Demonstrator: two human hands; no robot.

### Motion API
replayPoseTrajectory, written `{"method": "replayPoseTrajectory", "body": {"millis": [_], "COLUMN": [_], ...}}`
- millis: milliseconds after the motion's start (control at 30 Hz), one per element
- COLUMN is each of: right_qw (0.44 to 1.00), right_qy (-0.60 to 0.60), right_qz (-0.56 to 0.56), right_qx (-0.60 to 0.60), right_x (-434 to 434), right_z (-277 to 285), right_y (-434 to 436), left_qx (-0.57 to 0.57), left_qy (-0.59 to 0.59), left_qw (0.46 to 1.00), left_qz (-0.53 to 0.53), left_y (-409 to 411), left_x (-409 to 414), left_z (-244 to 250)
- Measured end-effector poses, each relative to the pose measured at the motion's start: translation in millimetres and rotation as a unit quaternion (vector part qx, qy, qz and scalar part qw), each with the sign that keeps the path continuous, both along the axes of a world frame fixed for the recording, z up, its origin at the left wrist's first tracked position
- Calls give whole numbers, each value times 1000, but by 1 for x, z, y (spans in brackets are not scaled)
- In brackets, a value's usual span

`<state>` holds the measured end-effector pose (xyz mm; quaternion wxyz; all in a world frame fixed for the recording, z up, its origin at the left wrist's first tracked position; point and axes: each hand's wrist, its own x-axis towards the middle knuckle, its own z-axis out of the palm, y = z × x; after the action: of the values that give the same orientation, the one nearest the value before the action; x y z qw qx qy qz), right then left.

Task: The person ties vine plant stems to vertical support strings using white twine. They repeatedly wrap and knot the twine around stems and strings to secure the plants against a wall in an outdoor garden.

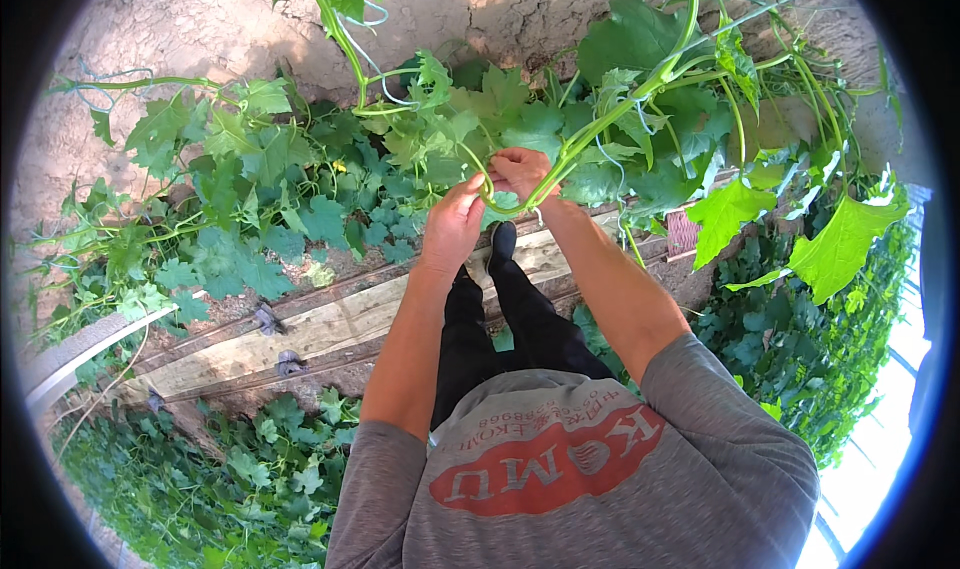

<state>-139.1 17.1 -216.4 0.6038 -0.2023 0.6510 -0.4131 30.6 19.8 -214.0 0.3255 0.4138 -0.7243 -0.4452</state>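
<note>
A thick green vine (592, 130) comes down from the upper right and bends into a U in front of me. My left hand (454, 222) grips the bend's left side, its thumb and fingertips against the stem. Just behind the bend, my right hand (523, 170) has thumb and fingers pinched together at the vine; the exact spot they grip is partly hidden. Pale blue twine (616, 165) hangs from the vine beside my right forearm. Lobed young leaves (442, 145) spread just beyond my fingertips.
A long pale strip (337, 329) runs along the ground by my shoe (502, 245). Behind the plants rises a cracked earth wall (202, 28). A second vine (341, 40) with twine hangs at upper left. Dense foliage (247, 486) fills the lower left; a curved light bar (105, 351) juts in.
</note>
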Motion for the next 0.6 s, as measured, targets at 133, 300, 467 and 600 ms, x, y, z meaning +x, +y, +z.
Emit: {"method": "replayPoseTrajectory", "body": {"millis": [133,300,467,600], "right_qw": [1000,998,971,996], "right_qy": [-12,-43,184,-31], "right_qz": [-3,-49,110,-59], "right_qx": [9,17,106,-51], "right_x": [1,-17,-25,-30], "right_z": [15,-22,-10,9], "right_y": [0,5,19,-7], "left_qx": [-5,-1,-121,-31], "left_qy": [4,9,-66,-49], "left_qw": [1000,1000,989,998], "left_qz": [-6,13,47,-13], "left_y": [0,-4,-25,-52], "left_x": [-2,-5,-4,-2], "left_z": [4,7,7,14]}}
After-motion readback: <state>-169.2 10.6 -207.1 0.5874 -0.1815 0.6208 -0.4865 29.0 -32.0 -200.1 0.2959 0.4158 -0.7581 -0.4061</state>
